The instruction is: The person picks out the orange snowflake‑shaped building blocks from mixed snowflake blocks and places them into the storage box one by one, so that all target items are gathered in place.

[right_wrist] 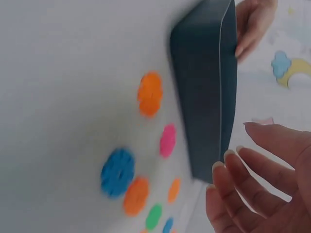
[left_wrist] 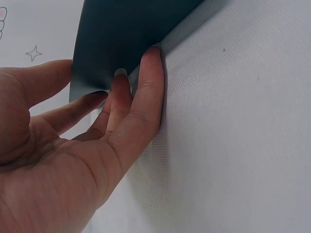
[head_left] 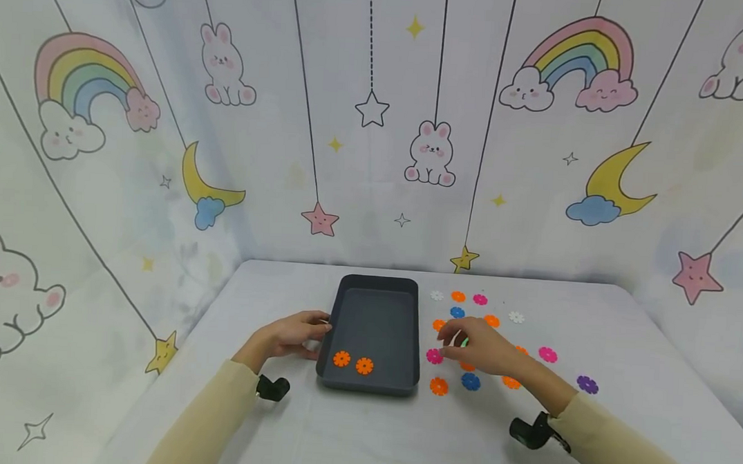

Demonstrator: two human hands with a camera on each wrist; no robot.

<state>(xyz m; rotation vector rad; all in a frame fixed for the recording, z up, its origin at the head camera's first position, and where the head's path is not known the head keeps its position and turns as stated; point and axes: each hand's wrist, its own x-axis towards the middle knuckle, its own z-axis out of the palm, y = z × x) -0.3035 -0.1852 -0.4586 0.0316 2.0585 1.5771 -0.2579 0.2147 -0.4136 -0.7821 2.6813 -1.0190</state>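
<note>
The dark grey tray has two orange flower-shaped pieces, one beside the other, near its front edge. My left hand touches the tray's left outer wall; in the left wrist view its fingertips rest against the dark side. To the right of the tray, my right hand hovers over loose pieces, fingers bent and apart. A pink piece lies by its fingertips, and a green one is partly hidden by it in the head view. The right wrist view shows nothing between its fingers.
Several more flower pieces lie scattered right of the tray, among them blue, orange, purple and white ones. A patterned cloth hangs behind the white table.
</note>
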